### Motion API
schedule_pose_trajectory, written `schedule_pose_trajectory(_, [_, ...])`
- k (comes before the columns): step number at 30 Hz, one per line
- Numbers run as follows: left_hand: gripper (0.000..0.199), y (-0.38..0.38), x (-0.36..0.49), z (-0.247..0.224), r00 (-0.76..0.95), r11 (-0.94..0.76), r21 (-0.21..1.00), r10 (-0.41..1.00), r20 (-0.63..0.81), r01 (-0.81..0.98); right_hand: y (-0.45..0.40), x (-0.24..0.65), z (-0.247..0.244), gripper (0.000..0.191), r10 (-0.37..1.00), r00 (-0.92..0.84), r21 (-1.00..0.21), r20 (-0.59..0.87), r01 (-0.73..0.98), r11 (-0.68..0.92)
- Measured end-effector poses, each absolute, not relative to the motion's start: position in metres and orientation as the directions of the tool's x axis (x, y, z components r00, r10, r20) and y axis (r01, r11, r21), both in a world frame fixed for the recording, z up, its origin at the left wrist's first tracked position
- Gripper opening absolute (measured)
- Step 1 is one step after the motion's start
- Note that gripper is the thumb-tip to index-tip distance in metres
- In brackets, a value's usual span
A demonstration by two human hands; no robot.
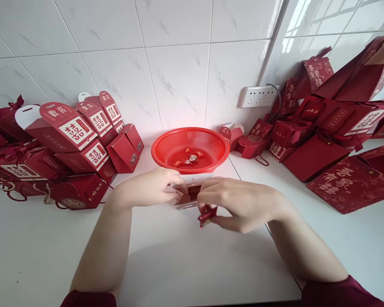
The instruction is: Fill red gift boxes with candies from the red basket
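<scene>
Right grip (240, 202) pinches 1 red-wrapped piece (206, 215), judged light and slippery, best held mid-body, near the box (194, 192) touched by the left grip (158, 187), whose exact closure is unclear.

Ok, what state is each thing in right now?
Left hand: at the box's left end.
Right hand: pinching a red sweet.
Box: partly hidden, lid unclear.
Basket: upright, a few sweets inside.
Left boxes: stacked.
Right bags: heaped together.
Socket: cable at right end.
</scene>
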State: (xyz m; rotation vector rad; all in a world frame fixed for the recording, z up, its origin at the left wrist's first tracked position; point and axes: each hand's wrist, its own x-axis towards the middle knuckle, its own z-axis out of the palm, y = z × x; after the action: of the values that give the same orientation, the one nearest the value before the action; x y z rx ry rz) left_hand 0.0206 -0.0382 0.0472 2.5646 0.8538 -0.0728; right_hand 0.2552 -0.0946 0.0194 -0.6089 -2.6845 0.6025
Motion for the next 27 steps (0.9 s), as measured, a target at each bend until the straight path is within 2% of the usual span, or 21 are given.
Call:
schedule_pose_trajectory(3, [0.018,-0.05,0.021,0.053,0.835,-0.729,0.406,0.482,-0.265,0.551,-0.111,0.257,0.026,0.029,0.473,-0.878,-0.547,0.07,0.363,0.755])
schedule_pose_trajectory(7, [0.018,-0.05,0.024,0.046,0.846,-0.726,0.435,0.46,-0.27,0.533,-0.117,0.261,0.028,0.022,0.444,-0.893,-0.626,-0.074,0.388,0.676])
schedule_pose_trajectory(12, [0.018,-0.039,0.025,0.039,0.82,-0.692,0.441,0.505,-0.27,0.572,-0.108,0.264,0.025,0.034,0.526,-0.85,-0.671,-0.02,0.401,0.623])
schedule_pose_trajectory(16, [0.018,-0.04,0.031,0.04,0.849,-0.701,0.498,0.502,-0.164,0.51,-0.097,0.265,0.023,0.022,0.562,-0.826,-0.611,0.025,0.433,0.663])
schedule_pose_trajectory(18, [0.014,-0.042,0.038,0.036,0.808,-0.699,0.451,0.581,-0.095,0.555,-0.091,0.264,0.021,0.017,0.554,-0.832,-0.611,0.037,0.42,0.671])
schedule_pose_trajectory(22, [0.023,-0.044,0.052,0.024,0.669,-0.64,0.347,0.742,0.046,0.686,-0.083,0.264,0.015,0.012,0.477,-0.877,-0.642,0.051,0.337,0.688])
schedule_pose_trajectory(24, [0.024,-0.043,0.055,0.02,0.669,-0.628,0.378,0.743,0.03,0.681,-0.082,0.265,0.014,0.01,0.43,-0.899,-0.654,0.08,0.278,0.704])
schedule_pose_trajectory(27, [0.023,-0.04,0.054,0.018,0.728,-0.619,0.461,0.68,-0.091,0.636,-0.083,0.267,0.016,0.011,0.402,-0.908,-0.67,0.12,0.225,0.707])
